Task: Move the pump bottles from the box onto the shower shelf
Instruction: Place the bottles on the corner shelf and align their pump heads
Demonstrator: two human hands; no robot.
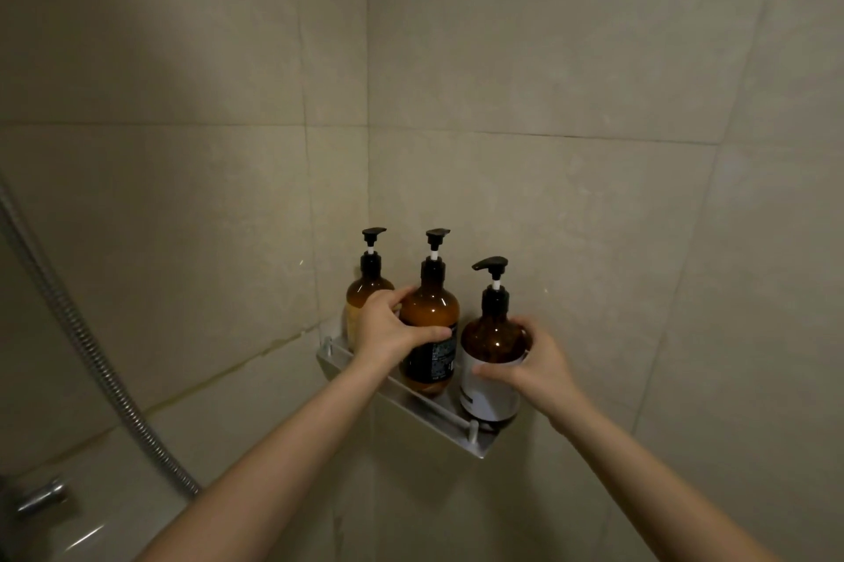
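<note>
Looking down from the head view into a tiled shower corner. Curling the left grip [388, 328] round the middle pump bottle [434, 314], thumb across its dark label, fingers reaching behind, between it and the left pump bottle [365, 289]. Wrapping the right grip [536, 362] round the right pump bottle [491, 340], thumb laid on its white label. Standing upright on the metal corner shelf [411, 401], all three amber with black pumps, packed close, the middle and right ones just beside each other. Hanging at lower left, a ribbed metal shower hose [91, 356], with a chrome tap [41, 495] near its foot.
</note>
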